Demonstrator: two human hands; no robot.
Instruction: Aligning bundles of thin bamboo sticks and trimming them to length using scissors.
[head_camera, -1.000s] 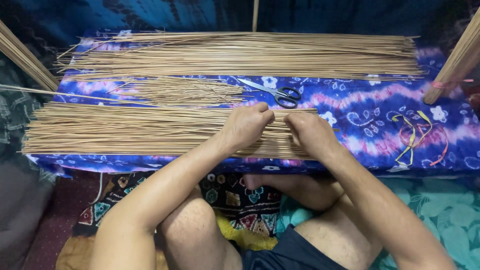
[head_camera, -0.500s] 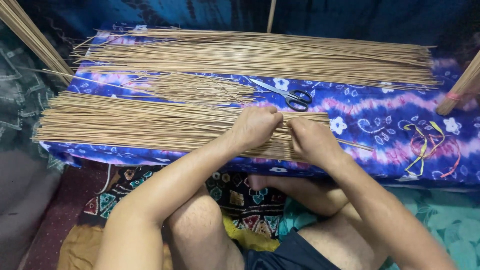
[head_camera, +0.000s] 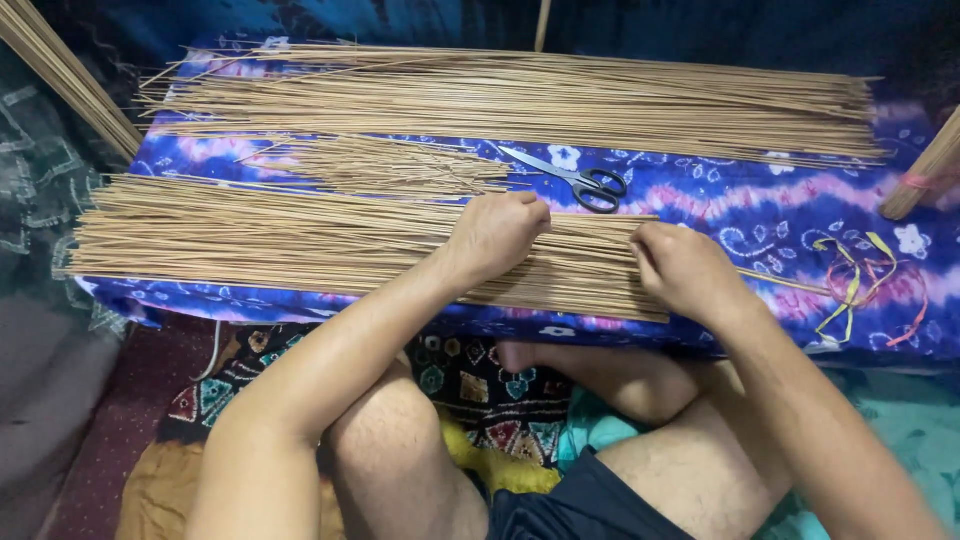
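- Blue and purple tie-dye cloth (head_camera: 760, 215) covers a low surface in front of a person sitting cross-legged on patterned floor fabric, against a dark blue backdrop.
- Two long layers of thin tan sticks lie across it: the near bundle of sticks (head_camera: 280, 240) along the near edge and a far bundle of sticks (head_camera: 520, 100) along the far edge, well apart.
- Between them sits a small loose scatter of shorter sticks (head_camera: 390, 165), with black-handled scissors (head_camera: 580, 180) just to its right, blades pointing left.
- Coloured ribbon scraps (head_camera: 860, 280), yellow and red, lie on the cloth at the near right; more stick bundles lean in at the far left and far right corners.
- Left hand (head_camera: 495, 235) is curled knuckles-up on the near bundle, fingers closed down over the sticks near its right part; whether it truly pinches any is hard to tell.
- Right hand (head_camera: 685, 270) is also curled, pressing at the bundle's right end. Hands are apart, with sticks between them.
- Judged from this, the step in hand looks like gathering or evening up the right end of the near bundle.
- Any next move would call for keeping the thin sticks parallel and not letting them roll off the near edge.
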